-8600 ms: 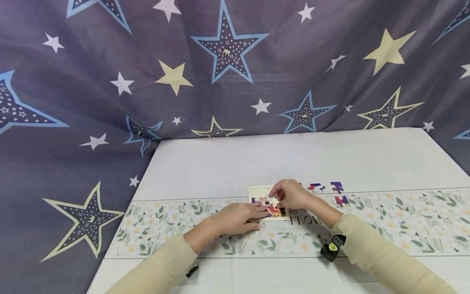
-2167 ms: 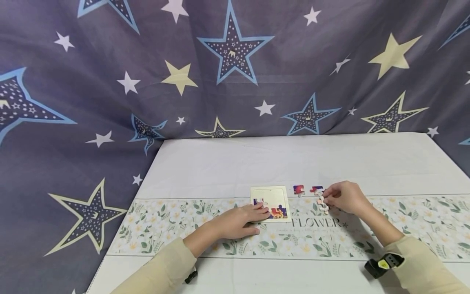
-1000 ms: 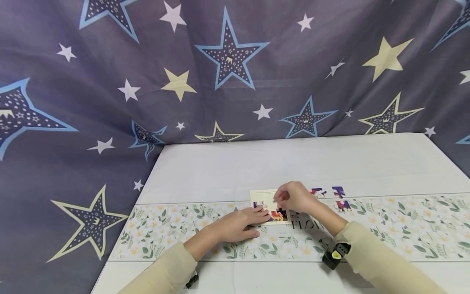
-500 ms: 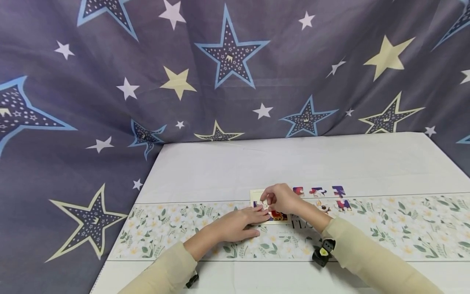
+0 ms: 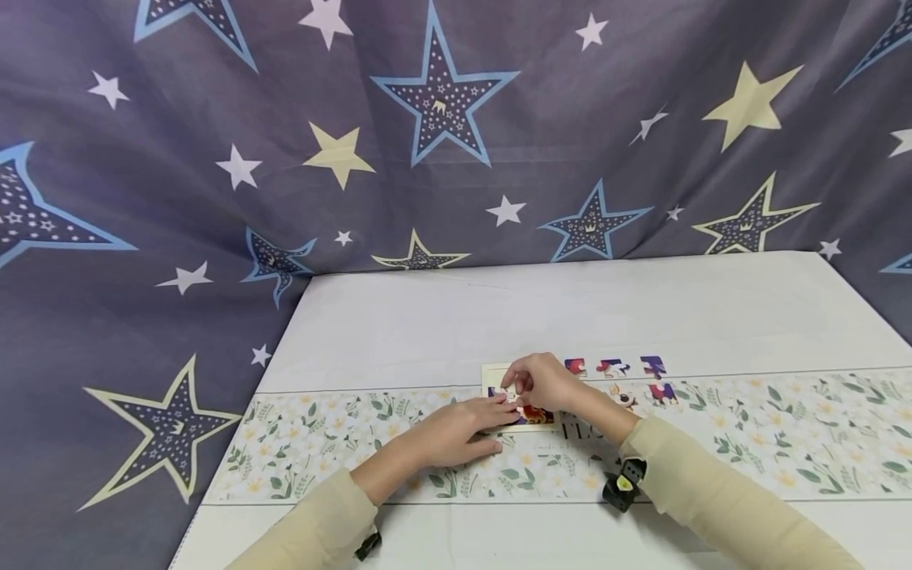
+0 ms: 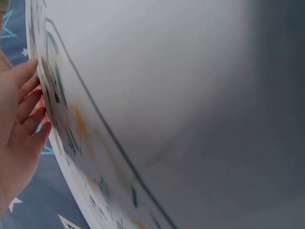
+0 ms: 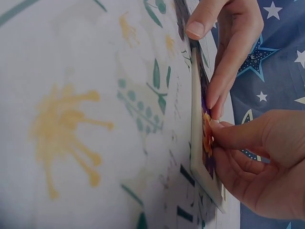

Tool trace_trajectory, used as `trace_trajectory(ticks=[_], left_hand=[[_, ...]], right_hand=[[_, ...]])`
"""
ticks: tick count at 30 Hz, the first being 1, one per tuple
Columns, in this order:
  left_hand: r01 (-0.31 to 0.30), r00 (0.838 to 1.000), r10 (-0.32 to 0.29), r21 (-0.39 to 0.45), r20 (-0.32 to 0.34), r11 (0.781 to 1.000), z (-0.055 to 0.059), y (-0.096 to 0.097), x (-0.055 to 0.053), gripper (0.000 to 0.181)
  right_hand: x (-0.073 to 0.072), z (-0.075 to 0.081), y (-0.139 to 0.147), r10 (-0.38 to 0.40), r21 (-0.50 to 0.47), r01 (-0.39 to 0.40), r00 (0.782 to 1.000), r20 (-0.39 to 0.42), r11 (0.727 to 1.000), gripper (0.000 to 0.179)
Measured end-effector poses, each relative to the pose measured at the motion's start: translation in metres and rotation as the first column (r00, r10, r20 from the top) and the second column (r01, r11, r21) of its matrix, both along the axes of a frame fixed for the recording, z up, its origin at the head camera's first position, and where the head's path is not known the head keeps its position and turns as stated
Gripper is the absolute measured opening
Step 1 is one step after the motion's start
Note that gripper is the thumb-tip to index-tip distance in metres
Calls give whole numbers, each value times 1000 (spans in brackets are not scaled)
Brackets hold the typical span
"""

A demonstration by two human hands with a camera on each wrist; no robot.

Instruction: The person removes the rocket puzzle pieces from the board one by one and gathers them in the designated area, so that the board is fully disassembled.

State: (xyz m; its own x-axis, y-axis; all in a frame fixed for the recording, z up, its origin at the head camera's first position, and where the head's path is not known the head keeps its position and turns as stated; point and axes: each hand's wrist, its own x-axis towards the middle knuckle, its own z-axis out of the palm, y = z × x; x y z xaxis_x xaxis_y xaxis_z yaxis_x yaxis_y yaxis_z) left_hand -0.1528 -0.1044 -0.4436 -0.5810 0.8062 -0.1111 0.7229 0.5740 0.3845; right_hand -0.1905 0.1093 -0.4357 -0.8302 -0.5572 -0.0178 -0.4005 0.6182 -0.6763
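Note:
A square jigsaw puzzle board (image 5: 495, 369) with a cream rim lies on the table, with coloured pieces (image 5: 536, 416) along its lower part. My left hand (image 5: 461, 432) rests over its left side, fingers fairly straight. From above, my right hand (image 5: 547, 382) pinches a puzzle piece at the board, right beside the left fingertips; the fingers mostly hide that piece. In the right wrist view, the right thumb and index finger (image 7: 224, 136) meet close over the picture. The left wrist view shows the left hand (image 6: 21, 114) at the board's edge.
To the board's right lie several loose puzzle pieces: a red and purple one (image 5: 575, 366), others in the back row (image 5: 651, 366), and a white one with a dark spot (image 5: 622, 397). A floral printed band (image 5: 755, 427) crosses the white table; a starry curtain (image 5: 456, 198) hangs behind.
My right hand has moved left from the loose pieces to the board and is now beside the left fingertips. The white piece it held lies among the loose ones. The left hand stays put.

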Motion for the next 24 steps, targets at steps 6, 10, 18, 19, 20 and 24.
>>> trace_trajectory(ticks=[6, 10, 18, 19, 20, 24], left_hand=[[-9, 1000, 8, -17, -30, 1000, 5, -9, 6, 48], [-15, 999, 14, -21, -33, 1000, 7, -17, 10, 46], [-28, 999, 28, -8, -24, 1000, 5, -24, 14, 46], [-29, 999, 29, -8, -20, 1000, 5, -24, 14, 46], [-29, 999, 29, -10, -19, 1000, 6, -24, 14, 46], [-26, 1000, 26, -18, -18, 999, 7, -23, 13, 46]], right_hand=[[0, 1, -1, -9, 6, 9, 1000, 14, 1000, 20], [0, 2, -1, -20, 12, 20, 1000, 23, 1000, 19], [2, 4, -3, -34, 27, 33, 999, 35, 999, 21], [2, 4, -3, -34, 28, 33, 999, 34, 999, 21], [2, 3, -3, -33, 28, 32, 999, 33, 999, 20], [2, 3, -2, -31, 17, 31, 999, 32, 999, 19]])
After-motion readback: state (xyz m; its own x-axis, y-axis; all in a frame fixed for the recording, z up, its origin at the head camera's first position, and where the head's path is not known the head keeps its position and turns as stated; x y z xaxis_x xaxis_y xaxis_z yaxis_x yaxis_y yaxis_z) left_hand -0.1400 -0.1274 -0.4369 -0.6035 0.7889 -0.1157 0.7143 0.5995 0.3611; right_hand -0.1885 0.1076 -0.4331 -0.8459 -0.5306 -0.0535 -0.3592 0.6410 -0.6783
